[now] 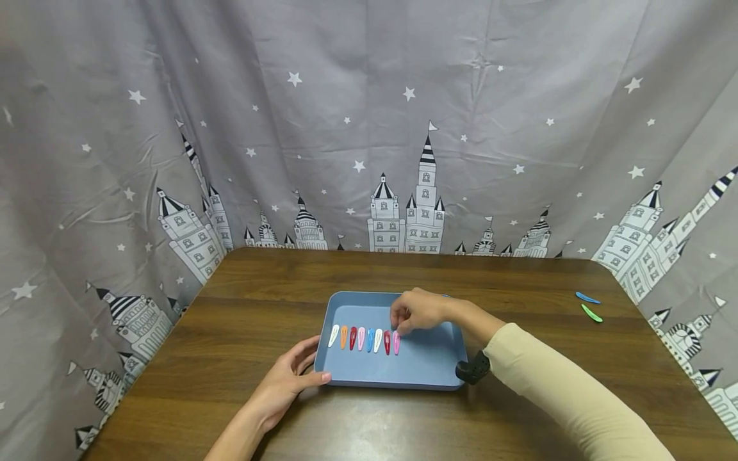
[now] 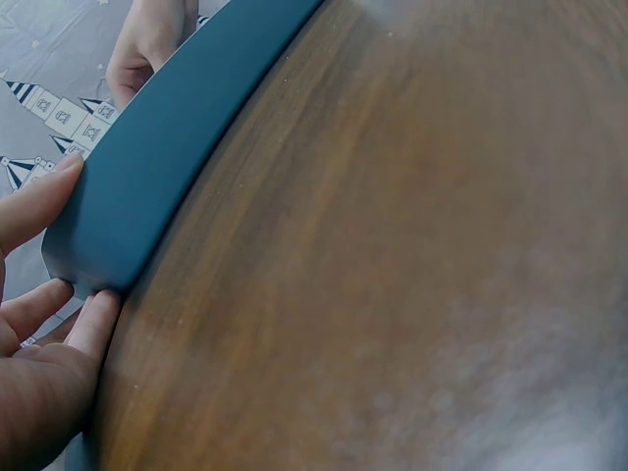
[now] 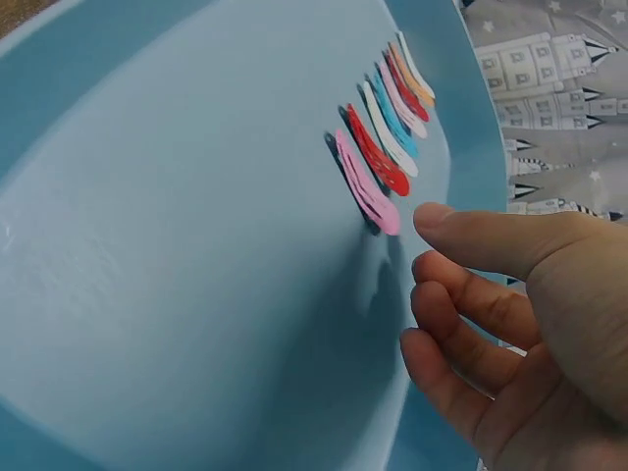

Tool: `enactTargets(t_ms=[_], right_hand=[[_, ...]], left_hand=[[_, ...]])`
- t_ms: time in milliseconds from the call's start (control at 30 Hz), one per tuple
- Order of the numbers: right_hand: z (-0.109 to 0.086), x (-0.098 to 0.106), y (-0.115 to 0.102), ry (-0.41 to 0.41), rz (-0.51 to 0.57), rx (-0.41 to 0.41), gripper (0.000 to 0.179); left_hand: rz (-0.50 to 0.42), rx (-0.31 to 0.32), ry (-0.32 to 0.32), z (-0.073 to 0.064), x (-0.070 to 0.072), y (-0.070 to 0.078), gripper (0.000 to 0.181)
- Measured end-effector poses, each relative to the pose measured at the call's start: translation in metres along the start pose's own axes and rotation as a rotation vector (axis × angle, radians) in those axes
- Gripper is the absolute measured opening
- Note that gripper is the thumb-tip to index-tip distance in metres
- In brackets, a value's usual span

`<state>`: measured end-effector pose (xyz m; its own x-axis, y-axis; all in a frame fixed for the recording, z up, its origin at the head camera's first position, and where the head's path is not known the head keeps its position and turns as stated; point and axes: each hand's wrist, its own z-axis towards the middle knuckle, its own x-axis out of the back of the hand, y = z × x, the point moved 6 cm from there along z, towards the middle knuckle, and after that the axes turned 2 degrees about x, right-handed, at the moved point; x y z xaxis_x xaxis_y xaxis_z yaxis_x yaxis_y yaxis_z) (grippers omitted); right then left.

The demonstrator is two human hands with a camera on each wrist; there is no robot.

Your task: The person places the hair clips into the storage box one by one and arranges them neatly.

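A blue tray (image 1: 380,374) holds a row of snap hair clips, running left to right from a white clip (image 1: 334,336) and an orange clip (image 1: 344,337) to a red clip (image 1: 387,342) and a pink clip (image 1: 396,343) at the right end. At the tray's front left corner, my left hand (image 1: 284,387) grips it, thumb by the rim and fingers against the side wall. My right hand (image 1: 421,310) hovers over the tray beside the last pink clip. In the right wrist view its loosely bent fingers (image 3: 471,304) hold nothing and stand apart from that clip.
On the brown wooden table (image 1: 259,282), a blue clip (image 1: 587,298) and a green clip (image 1: 591,313) lie far to the right, outside the tray. A grey curtain (image 1: 323,109) with printed castles and stars hangs behind the table. A black device (image 1: 473,368) is at my right wrist.
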<state>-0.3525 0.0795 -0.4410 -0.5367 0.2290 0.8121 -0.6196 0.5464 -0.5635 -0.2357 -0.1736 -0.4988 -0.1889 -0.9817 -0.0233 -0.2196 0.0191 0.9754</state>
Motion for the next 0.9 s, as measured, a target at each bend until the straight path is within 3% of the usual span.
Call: enactTargets(t_ms=[600, 900], right_hand=[[-0.029, 0.033, 0.004, 0.057, -0.019, -0.007, 0.006], [-0.05, 0.05, 0.013, 0.136, -0.017, 0.002, 0.008]], left_hand=[[0.011, 0.003, 0.0, 0.001, 0.001, -0.001, 0.081], [0.004, -0.011, -0.01, 0.001, 0.0, -0.001, 0.08]])
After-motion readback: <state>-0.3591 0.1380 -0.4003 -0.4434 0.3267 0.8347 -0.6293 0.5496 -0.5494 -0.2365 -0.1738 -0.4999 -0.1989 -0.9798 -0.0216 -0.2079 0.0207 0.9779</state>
